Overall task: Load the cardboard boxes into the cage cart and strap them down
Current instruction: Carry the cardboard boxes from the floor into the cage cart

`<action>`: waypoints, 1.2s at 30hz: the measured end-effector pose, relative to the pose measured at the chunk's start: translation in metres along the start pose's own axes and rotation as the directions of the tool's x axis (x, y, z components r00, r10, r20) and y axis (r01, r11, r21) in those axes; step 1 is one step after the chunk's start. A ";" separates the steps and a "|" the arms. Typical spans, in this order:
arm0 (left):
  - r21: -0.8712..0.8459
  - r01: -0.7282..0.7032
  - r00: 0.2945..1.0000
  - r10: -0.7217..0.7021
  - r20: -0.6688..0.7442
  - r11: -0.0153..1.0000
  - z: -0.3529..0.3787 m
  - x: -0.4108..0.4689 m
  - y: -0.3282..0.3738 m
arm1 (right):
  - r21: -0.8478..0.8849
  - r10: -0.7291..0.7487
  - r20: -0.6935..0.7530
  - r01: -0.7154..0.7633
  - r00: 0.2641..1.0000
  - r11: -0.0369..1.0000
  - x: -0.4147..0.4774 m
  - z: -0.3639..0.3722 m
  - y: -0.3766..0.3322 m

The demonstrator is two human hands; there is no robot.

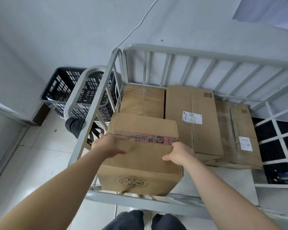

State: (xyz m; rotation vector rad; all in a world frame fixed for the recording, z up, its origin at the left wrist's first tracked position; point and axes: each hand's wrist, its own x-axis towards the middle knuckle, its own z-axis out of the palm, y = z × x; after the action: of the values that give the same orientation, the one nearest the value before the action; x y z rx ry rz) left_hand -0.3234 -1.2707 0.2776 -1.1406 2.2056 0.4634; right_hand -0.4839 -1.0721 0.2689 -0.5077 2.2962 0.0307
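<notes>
Front left in the grey cage cart [206,54], left hand [110,145] and right hand [178,153] clasp opposite edges of the brown taped cardboard box [140,165]. Judged stiff, moderately heavy; grip low.

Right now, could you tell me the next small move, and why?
Probably lower the taped box onto the cart floor before the rear-left box: the left grip and right grip hold its sides, and it seems held above the front rail.
</notes>
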 end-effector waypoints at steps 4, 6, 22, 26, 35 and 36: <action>-0.039 0.047 0.999 -0.046 0.030 0.998 0.026 0.010 -0.016 | -0.038 -0.005 -0.065 0.003 0.998 0.999 0.008 0.023 -0.005; -0.043 0.047 0.998 -0.045 0.049 0.998 0.037 0.011 -0.023 | -0.065 -0.033 -0.039 0.030 0.999 0.997 0.010 0.035 -0.004; -0.032 0.042 0.999 -0.042 -0.021 0.999 0.057 0.003 -0.037 | 0.004 -0.163 -0.045 0.163 0.986 0.987 0.007 0.046 0.020; 0.025 -0.010 0.999 0.011 -0.038 1.000 0.035 0.022 -0.030 | 0.029 -0.161 -0.018 0.162 0.987 0.986 0.018 0.028 0.017; 0.069 0.016 0.999 -0.014 -0.030 0.997 0.039 0.035 -0.032 | 0.049 -0.195 0.014 0.194 0.981 0.980 0.031 0.031 0.005; 0.075 0.020 0.999 -0.018 -0.028 0.997 0.041 0.034 -0.032 | 0.057 -0.195 0.014 0.194 0.981 0.979 0.030 0.032 0.005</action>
State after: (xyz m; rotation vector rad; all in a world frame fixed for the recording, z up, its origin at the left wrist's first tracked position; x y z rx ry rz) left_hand -0.2979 -1.2868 0.2235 -1.1326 2.2143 0.3558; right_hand -0.4823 -1.0720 0.2245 -0.6983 2.2118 -0.1230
